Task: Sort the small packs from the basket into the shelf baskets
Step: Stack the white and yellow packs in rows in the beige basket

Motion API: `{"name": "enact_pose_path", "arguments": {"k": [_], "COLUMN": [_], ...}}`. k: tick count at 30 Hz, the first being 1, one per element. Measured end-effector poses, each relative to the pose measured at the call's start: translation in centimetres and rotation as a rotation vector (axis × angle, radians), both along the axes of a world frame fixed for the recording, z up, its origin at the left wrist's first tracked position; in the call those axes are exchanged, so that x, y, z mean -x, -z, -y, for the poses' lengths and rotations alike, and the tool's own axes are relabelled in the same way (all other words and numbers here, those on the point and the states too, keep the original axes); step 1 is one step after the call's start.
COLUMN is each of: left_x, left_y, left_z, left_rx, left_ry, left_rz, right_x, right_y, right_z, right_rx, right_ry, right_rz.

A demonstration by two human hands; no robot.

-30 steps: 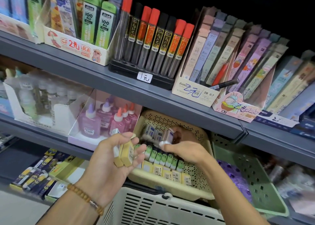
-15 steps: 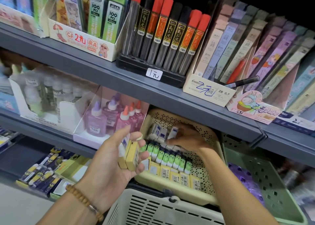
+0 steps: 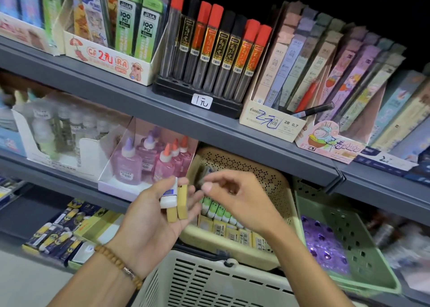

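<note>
My right hand point(image 3: 235, 197), back from the beige shelf basket point(image 3: 274, 185) w/ grip loosely curled & empty, nears three packs point(image 3: 175, 199) my left hand point(image 3: 153, 223) grips: next to sort.

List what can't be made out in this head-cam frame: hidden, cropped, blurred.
- Head view: back of the beige shelf basket is hidden by the right hand.
- Lower tan pack in the left hand is partly covered by the white pack.
- White carry basket: contents cut off by the bottom edge.
- Clear bottles and far-right goods are motion-blurred.
- Right fingertips are blurred, so the grip is unclear.
</note>
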State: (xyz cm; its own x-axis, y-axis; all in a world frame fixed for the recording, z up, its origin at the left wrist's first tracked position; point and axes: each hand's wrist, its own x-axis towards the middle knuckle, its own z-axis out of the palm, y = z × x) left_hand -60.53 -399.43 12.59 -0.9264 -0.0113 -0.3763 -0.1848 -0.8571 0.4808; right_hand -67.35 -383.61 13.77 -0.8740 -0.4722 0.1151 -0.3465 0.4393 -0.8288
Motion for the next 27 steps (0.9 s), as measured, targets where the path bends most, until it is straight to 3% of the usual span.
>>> {"name": "enact_pose_path", "arguments": {"k": [3,6,12,16,19,22,27], "left_x": [-0.1,-0.4,-0.5,-0.5,-0.7,-0.9,-0.6], "left_y": [0.0,-0.1,-0.6,-0.3,-0.2,-0.3,0.0], "left_z": [-0.4,-0.9,-0.9,0.0,0.9,1.3,1.1], "left_rx": [-0.050,-0.098,-0.054,0.127,0.273,0.347,0.327], "left_ry": [0.030,0.076,0.059,0.001,-0.062,-0.075,-0.059], "left_rz": [-0.044,-0.071,-0.108,-0.035,-0.056,-0.063,-0.026], "right_x": [-2.2,-2.9,-2.8,-1.0,0.9,1.9,2.4], "right_y": [-0.4,-0.3,-0.6,-1.2,-0.6,0.7,2.6], "right_z": [1.0,1.4,0.7,-1.4,-3.3,-3.2,-1.4], "right_rx": [-0.016,-0.125,-0.100,0.132,0.010,-0.027,-0.196], "right_ry": [-0.136,-0.088,0.000,0.117,0.184,0.114,0.080], "right_rz": [0.034,-0.104,-0.182,0.126,0.348,0.624,0.549]}}
